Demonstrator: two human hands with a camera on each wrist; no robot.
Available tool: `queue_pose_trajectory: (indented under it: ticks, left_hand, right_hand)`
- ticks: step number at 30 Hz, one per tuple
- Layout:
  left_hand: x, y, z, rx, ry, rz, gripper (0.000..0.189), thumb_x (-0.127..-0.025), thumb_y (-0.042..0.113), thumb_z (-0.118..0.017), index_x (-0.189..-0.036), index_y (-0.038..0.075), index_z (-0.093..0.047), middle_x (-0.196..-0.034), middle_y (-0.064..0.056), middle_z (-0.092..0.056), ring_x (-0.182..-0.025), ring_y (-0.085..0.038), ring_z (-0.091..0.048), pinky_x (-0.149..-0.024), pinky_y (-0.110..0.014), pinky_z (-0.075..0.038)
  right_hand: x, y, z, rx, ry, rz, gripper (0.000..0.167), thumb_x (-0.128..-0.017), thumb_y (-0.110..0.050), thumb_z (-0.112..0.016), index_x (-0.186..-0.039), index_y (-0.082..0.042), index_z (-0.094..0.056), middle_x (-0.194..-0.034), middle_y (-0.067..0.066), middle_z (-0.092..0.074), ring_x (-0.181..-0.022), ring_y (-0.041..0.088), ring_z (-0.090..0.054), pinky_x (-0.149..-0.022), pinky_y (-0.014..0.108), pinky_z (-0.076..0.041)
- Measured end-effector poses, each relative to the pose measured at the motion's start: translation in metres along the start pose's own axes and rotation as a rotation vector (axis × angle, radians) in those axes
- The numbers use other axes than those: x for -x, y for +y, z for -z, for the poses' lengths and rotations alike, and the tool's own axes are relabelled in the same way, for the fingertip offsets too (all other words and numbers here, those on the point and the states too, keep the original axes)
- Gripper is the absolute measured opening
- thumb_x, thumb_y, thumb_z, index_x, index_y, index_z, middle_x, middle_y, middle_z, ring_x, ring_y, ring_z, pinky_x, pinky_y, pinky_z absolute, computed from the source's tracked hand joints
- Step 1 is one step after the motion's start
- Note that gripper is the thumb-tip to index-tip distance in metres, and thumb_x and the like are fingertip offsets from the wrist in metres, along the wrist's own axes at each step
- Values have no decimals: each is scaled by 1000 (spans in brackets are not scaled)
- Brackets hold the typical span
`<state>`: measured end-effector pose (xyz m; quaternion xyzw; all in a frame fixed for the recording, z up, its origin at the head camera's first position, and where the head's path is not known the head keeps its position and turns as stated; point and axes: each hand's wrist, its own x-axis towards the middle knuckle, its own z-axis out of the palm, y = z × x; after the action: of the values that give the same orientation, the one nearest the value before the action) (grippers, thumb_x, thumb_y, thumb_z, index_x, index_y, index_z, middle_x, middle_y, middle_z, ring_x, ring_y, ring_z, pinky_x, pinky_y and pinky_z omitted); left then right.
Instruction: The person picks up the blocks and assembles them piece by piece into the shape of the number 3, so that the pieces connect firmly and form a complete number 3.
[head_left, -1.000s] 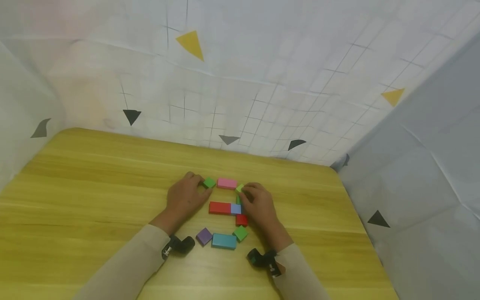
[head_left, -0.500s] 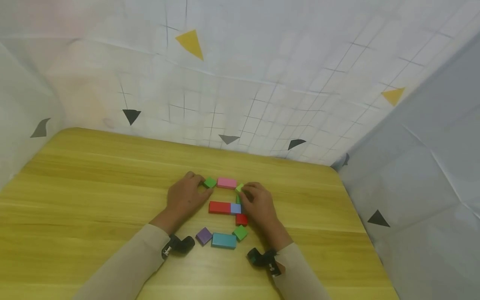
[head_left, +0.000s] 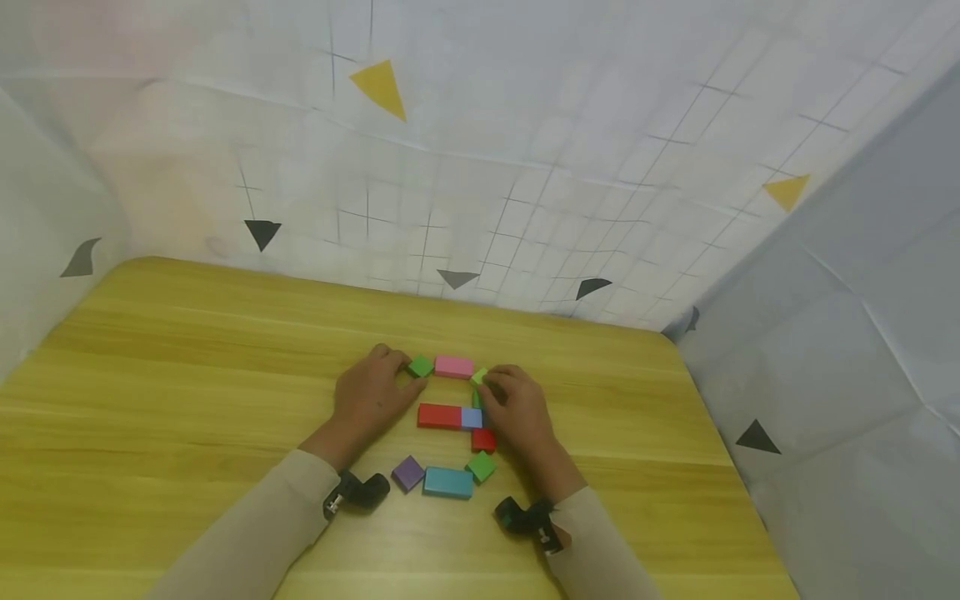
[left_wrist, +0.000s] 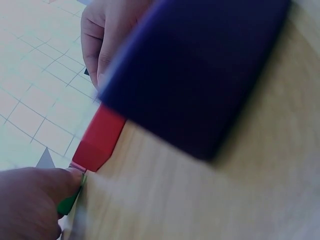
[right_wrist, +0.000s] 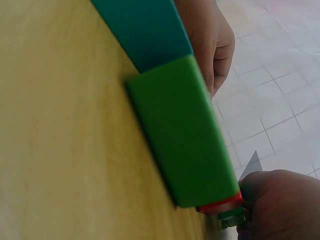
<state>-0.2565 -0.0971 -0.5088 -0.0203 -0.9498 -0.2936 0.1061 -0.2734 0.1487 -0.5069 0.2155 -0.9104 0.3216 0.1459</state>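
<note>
My left hand point(head_left: 372, 392) pinches a green block point(head_left: 421, 366) between thumb and fingers, close to the left end of a pink block point(head_left: 453, 366). Across from it, my right hand point(head_left: 519, 408) has thumb and fingers on a yellow-green block point(head_left: 478, 377) by the pink block's right end. Under the right hand, a dark green block point(head_left: 476, 400) is partly covered. A long red block point(head_left: 439, 416) meets a light blue block point(head_left: 472, 418) in the middle. The left wrist view shows the held green block point(left_wrist: 67, 204) beyond the red one point(left_wrist: 100, 140).
Nearer the body lie a purple block point(head_left: 408, 473), a teal block point(head_left: 448, 482) and a tilted green block point(head_left: 481, 467), with a small red block point(head_left: 483, 440) above. All rest on the wooden table point(head_left: 187, 392). A patterned white sheet point(head_left: 480, 167) hangs behind.
The green block in my left hand has edged slightly right toward the pink block. My right hand and the other blocks look unmoved.
</note>
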Motion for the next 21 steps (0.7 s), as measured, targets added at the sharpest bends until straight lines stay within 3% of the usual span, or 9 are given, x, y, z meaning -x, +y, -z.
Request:
queue_pose_trajectory:
  ticks: [8, 21]
  left_hand:
    - [0, 0, 0, -3, -8, 2, 50, -86, 56, -70, -116, 16, -70, -98, 2, -58, -79, -16, -58, -62, -32, -46]
    - [4, 1, 3, 41, 7, -19, 47, -88, 52, -68, -116, 14, -69, -102, 0, -62, -83, -18, -62, -62, -34, -49]
  right_hand:
    - [0, -2, 1, -8, -15, -32, 19, -92, -19, -72, -104, -5, -76, -111, 7, -69, -106, 25, -66, -94, 40, -54]
    - [3, 11, -2, -32, 58, 23, 17, -95, -15, -66, -107, -6, -74, -112, 4, -68, -103, 18, -65, -88, 37, -57]
